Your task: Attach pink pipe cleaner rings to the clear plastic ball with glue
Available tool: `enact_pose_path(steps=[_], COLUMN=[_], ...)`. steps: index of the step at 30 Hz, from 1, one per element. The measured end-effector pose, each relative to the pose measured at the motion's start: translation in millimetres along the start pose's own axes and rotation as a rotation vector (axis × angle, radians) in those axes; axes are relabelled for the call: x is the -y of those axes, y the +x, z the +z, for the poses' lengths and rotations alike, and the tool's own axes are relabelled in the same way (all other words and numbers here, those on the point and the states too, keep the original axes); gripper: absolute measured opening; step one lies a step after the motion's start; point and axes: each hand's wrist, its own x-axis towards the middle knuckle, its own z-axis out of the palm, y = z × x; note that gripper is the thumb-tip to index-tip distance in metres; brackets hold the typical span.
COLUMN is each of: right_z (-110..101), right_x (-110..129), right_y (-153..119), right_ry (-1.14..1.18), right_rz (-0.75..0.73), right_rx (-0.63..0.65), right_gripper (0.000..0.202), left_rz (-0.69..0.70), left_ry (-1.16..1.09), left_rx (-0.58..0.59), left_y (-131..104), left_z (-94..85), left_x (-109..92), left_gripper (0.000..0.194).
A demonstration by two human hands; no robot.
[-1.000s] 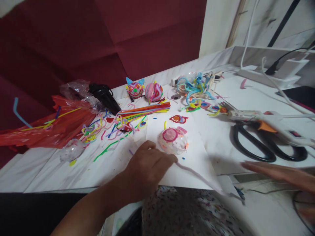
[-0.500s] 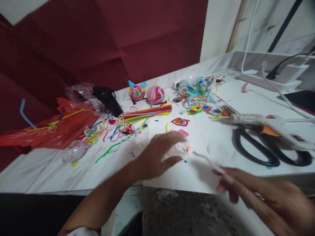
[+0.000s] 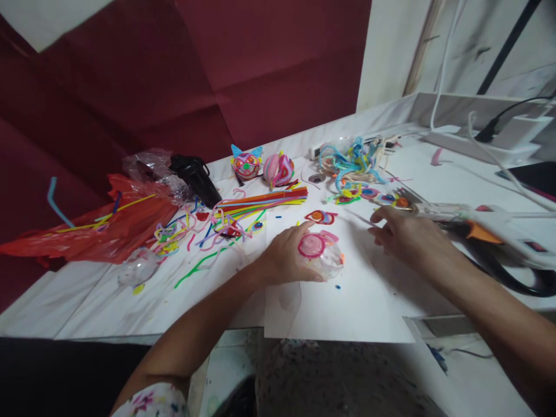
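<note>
"What lies closest to the person?"

"White paper on the tabletop, with the clear ball on it, a pink ring on its upper left."

"And the hands?"

"The left hand is at the ball's nine o'clock, fingers and thumb curved apart and holding its side. The right hand, at two o'clock, pinches a pale strip between thumb and fingertips."

"What surrounds them?"

"From the ball, black scissor handles sit at three o'clock, another clear ball at nine. The orange-centred eye shape lies at twelve, the bundle of coloured stems between ten and eleven."

"Farthest back?"

"Two decorated balls near eleven, a blue-and-cream tangle towards one"
</note>
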Motion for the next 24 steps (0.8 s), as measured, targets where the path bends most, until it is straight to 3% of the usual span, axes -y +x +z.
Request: enact_pose_path(steps=[4, 8, 12, 15, 18, 20, 24], right_z=[1.5, -3.5, -6.3, -13.4, -27.5, -36.9, -44.9], right_x=[5.3, 9.3, 5.3, -0.2, -6.9, -16.3, -56.7], right_y=[6.8, 6.1, 2.2, -8.5, -29.8, -46.6, -72.2], right_ry=[-0.1, -0.13, -0.114, -0.08, 0.029, 0.063, 0.04], right_rz=[-0.049, -0.134, -0.18, -0.169, -0.245, -0.27, -0.052], right_rx=[-0.007, -0.024, -0.098, -0.228, -0.43, -0.497, -0.524], right_gripper=[0.019, 0.026, 0.028, 0.029, 0.032, 0.033, 0.034], left_rz=[0.053, 0.198, 0.236, 0.229, 0.194, 0.18, 0.183], left_ry=[0.026, -0.001, 0.026, 0.01, -0.043, -0.078, -0.101], left_rx=[-0.047, -0.096, -0.115, -0.102, -0.071, -0.055, -0.118], left_y=[-0.7, 0.3, 0.3, -1.3, -3.8, -5.2, -7.0], left_z=[-0.7, -5.6, -5.0, -3.5, -3.1, -2.1, 4.9], left_x=[7.4, 13.9, 12.0, 10.2, 12.2, 15.9, 26.5], left_gripper=[0.107, 0.076, 0.047, 0.048, 0.058, 0.064, 0.072])
